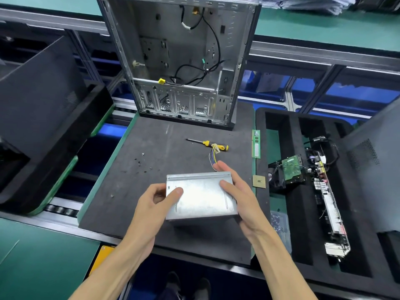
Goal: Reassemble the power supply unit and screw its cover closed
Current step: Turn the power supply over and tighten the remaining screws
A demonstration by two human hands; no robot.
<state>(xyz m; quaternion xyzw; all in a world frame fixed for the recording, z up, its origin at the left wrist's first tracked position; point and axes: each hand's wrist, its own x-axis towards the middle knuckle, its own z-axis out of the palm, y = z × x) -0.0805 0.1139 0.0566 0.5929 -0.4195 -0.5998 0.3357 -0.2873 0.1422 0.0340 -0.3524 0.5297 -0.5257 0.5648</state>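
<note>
Here, at the far left, a dark panel point(41, 100) leans over the conveyor's edge, well apart from the work. On the grey mat point(134, 202) a few small screws point(142, 162) lie scattered left of centre, loose and apart from one another. Near the mat's near side the left hand point(155, 204) grips the left end of the PSU point(201, 195), thumb laid on its top face and fingers curled round the side. The PSU, a bare metal box, is held just above the mat, tilted a little. The right hand point(236, 195) clasps its right end, thumb on top, fingers reaching over the far edge where the cables point(213, 159) come out. Those cables run away from the box and their white plug lies across the screwdriver point(207, 144), which rests on the mat just beyond the hands. Farther back an open case point(181, 61) stands upright on the mat's far edge, loose wires hanging inside. Right of the screwdriver a RAM stick point(256, 144) lies along the mat's edge, and a CPU point(259, 181) sits just beside the right hand. In the black foam tray point(300, 213) on the right lie a drive point(291, 167) and a motherboard point(329, 204). A grey panel point(372, 169) leans at the far right.
</note>
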